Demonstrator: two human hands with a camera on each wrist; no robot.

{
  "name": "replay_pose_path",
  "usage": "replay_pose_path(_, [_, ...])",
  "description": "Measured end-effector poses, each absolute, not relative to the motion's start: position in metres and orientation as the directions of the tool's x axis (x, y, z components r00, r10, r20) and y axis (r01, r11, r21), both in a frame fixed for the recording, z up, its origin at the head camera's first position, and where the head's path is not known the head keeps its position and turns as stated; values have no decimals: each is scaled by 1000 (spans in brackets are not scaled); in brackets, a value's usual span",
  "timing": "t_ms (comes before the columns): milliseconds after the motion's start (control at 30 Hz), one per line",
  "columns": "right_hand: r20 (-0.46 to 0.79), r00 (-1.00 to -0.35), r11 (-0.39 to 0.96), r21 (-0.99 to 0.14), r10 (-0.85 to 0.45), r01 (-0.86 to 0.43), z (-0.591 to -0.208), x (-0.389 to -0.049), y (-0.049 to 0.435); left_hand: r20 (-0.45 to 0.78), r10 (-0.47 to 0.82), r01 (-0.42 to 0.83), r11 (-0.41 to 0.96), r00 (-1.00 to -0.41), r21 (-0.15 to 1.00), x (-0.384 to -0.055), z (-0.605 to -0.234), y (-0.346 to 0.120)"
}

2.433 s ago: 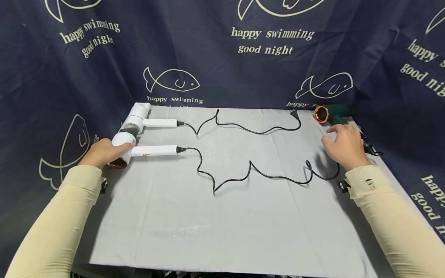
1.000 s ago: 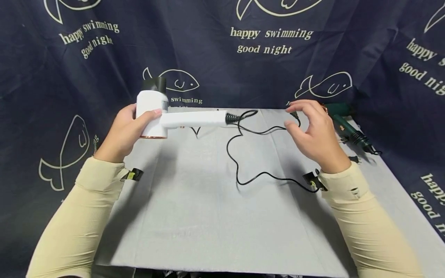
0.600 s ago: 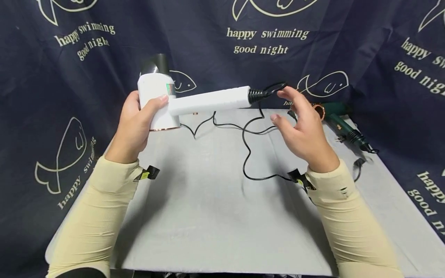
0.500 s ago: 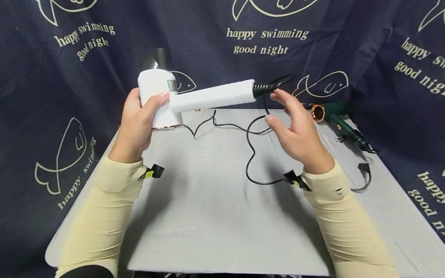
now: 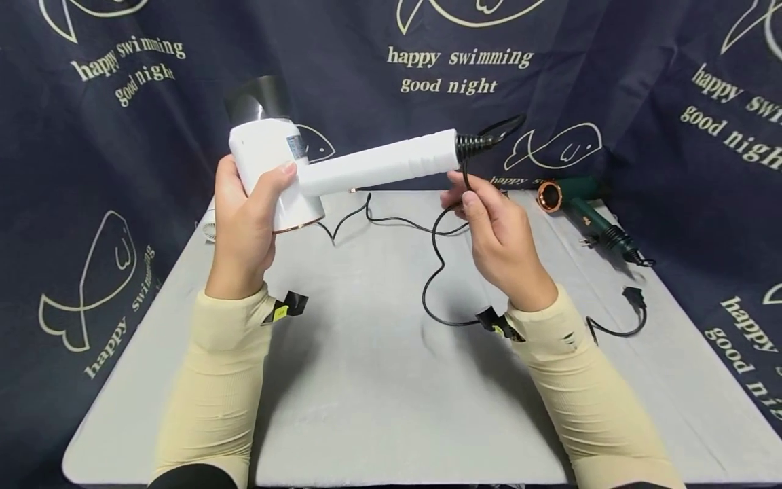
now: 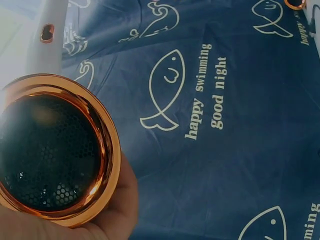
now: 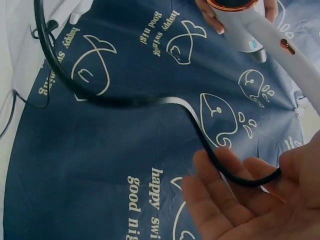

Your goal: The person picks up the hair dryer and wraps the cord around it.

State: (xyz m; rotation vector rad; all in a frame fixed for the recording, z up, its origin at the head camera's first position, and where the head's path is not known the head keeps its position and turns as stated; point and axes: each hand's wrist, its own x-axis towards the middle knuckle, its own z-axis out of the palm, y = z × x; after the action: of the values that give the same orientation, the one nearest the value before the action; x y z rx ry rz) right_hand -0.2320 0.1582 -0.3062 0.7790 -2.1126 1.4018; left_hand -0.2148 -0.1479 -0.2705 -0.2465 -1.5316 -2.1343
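Note:
My left hand (image 5: 241,227) grips a white hair dryer (image 5: 269,163) around its barrel, thumb near the handle joint. The dryer is raised above the table, its black nozzle (image 5: 259,98) pointing up and away and its handle reaching right. In the left wrist view, its copper-rimmed grille (image 6: 47,150) fills the lower left. Below the handle's end, my right hand (image 5: 501,238) pinches the dryer's black power cord (image 5: 424,293) between thumb and fingers. The right wrist view shows the cord (image 7: 125,101) running across the fingers. Its plug (image 5: 633,297) lies on the table at right.
A dark green hair dryer (image 5: 592,214) with a copper rim lies at the back right. Another white hair dryer (image 5: 209,225) is mostly hidden behind my left hand; its black cord (image 5: 397,219) crosses the back of the white-covered table (image 5: 366,394). A navy printed curtain (image 5: 342,41) hangs behind.
My left hand has lifted the white hair dryer off the table, bringing it right and closer. My right hand has moved left from the green dryer and taken the cord; the plug has shifted along.

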Motion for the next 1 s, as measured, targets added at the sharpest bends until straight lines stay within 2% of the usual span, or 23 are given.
replay_pose_path(200, [640, -729, 402, -618, -241, -675, -311, -232, 153, 456, -308, 525, -200, -835, 827, -212, -273, -145])
replay_pose_path(467, [590, -695, 566, -433, -411, -702, -316, -224, 145, 506, -334, 548, -40, -795, 835, -211, -274, -143])
replay_pose_path(600, [560, -643, 563, -339, -523, -754, -318, -221, 139, 544, -360, 578, 16, -758, 816, -212, -274, -145])
replay_pose_path(733, [530, -593, 524, -294, -606, -799, -317, -215, 136, 565, -383, 582, 85, -731, 809, -211, -273, -145])
replay_pose_path(1000, [551, -535, 501, -227, -641, -835, -309, -198, 137, 614, -400, 530, 310, -681, 789, -206, -270, -148])
